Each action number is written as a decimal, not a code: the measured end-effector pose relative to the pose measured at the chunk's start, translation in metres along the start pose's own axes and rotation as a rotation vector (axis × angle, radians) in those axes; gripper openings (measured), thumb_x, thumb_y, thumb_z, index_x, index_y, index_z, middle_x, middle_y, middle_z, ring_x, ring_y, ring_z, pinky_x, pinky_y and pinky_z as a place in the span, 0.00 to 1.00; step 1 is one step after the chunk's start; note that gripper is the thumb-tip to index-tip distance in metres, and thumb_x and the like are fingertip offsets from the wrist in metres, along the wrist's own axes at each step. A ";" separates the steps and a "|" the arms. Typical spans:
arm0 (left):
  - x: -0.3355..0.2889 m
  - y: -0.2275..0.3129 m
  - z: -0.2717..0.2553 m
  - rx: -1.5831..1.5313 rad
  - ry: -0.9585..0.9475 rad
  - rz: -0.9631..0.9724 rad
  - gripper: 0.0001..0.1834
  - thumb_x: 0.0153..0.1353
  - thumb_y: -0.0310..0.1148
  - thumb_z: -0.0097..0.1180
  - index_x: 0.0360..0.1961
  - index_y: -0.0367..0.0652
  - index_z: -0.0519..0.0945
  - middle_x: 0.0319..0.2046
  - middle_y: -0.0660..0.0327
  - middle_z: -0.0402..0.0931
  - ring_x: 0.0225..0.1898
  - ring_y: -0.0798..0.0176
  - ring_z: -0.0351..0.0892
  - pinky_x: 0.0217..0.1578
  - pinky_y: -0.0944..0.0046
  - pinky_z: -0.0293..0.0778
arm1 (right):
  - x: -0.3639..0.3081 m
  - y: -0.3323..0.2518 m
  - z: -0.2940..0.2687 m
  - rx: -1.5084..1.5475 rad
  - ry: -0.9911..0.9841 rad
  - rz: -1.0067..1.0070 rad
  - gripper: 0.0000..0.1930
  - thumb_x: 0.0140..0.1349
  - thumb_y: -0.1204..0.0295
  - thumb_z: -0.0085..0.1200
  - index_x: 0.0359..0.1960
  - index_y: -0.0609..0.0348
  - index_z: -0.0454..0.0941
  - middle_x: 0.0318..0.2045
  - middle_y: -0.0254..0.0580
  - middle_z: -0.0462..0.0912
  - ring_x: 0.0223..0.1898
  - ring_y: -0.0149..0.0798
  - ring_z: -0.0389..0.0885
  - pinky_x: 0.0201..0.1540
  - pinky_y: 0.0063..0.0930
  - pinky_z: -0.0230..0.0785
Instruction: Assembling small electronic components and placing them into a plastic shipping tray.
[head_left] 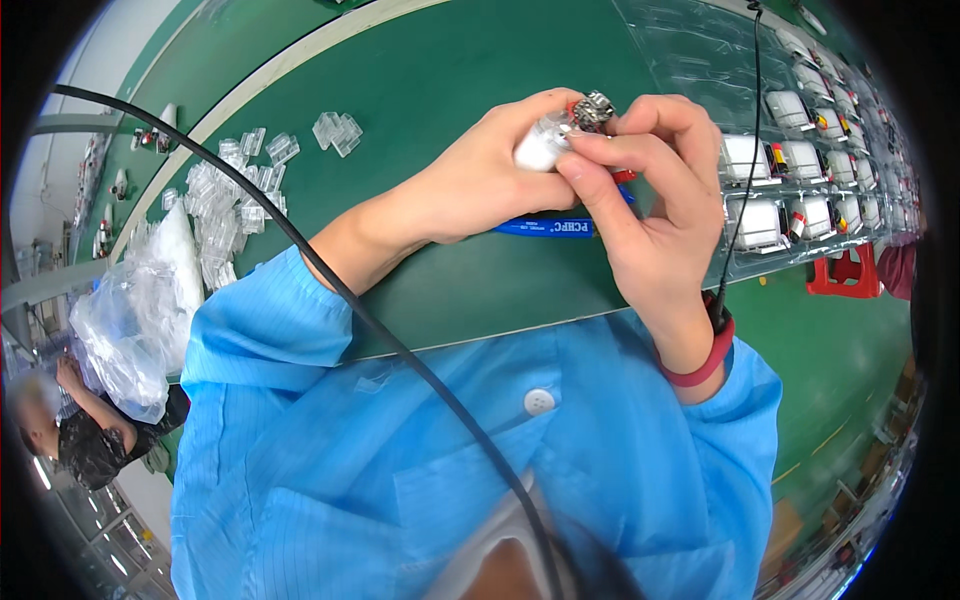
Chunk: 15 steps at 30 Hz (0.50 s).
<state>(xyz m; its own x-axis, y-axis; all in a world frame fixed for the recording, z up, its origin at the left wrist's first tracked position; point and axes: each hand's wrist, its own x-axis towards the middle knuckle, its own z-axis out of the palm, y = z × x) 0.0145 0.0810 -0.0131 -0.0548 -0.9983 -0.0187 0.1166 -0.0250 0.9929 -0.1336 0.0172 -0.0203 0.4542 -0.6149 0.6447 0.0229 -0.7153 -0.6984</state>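
My left hand (475, 175) is closed around a small white unit (540, 150) with a clear plastic part, held above the green table. At its upper end sits a shiny metal piece (594, 110) with a toothed or coiled look, too small to make out fully. A bit of red shows beside it. My right hand (665, 190) pinches at the unit's clear end with thumb and forefinger. What lies between those fingertips is hidden. Under the hands lies a blue-handled tool (545, 228), partly covered, its kind unclear.
Clear plastic pieces (215, 205) lie heaped at the left, beside a clear plastic bag (140, 310). Rows of white units (757, 224) stand at the right. A black cable (385, 335) crosses the view. A red wristband (705, 362) bears a cord. Another person (95, 440) sits far left.
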 end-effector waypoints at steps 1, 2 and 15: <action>0.000 0.002 0.000 -0.014 -0.003 -0.019 0.20 0.49 0.21 0.55 0.46 0.38 0.69 0.34 0.65 0.71 0.36 0.72 0.71 0.37 0.74 0.68 | 0.001 0.001 -0.001 -0.052 -0.013 -0.061 0.09 0.43 0.76 0.65 0.28 0.54 0.82 0.34 0.34 0.73 0.43 0.40 0.68 0.41 0.30 0.64; 0.000 0.001 -0.001 -0.017 0.005 -0.021 0.20 0.49 0.21 0.55 0.46 0.38 0.69 0.34 0.65 0.71 0.36 0.72 0.71 0.37 0.74 0.68 | 0.003 0.002 -0.003 -0.047 -0.020 -0.060 0.09 0.43 0.76 0.65 0.28 0.54 0.82 0.34 0.34 0.73 0.43 0.40 0.68 0.41 0.30 0.64; 0.001 0.004 0.003 0.203 -0.017 0.067 0.23 0.51 0.24 0.61 0.50 0.39 0.69 0.36 0.64 0.74 0.38 0.72 0.72 0.40 0.72 0.69 | -0.011 -0.003 -0.001 -0.046 0.092 -0.019 0.10 0.43 0.77 0.64 0.31 0.53 0.80 0.33 0.34 0.75 0.39 0.39 0.69 0.41 0.28 0.63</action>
<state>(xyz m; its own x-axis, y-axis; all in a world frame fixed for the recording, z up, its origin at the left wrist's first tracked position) 0.0120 0.0797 -0.0092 -0.0708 -0.9963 0.0489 -0.0817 0.0547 0.9952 -0.1393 0.0258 -0.0245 0.3700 -0.6277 0.6849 -0.0113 -0.7402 -0.6723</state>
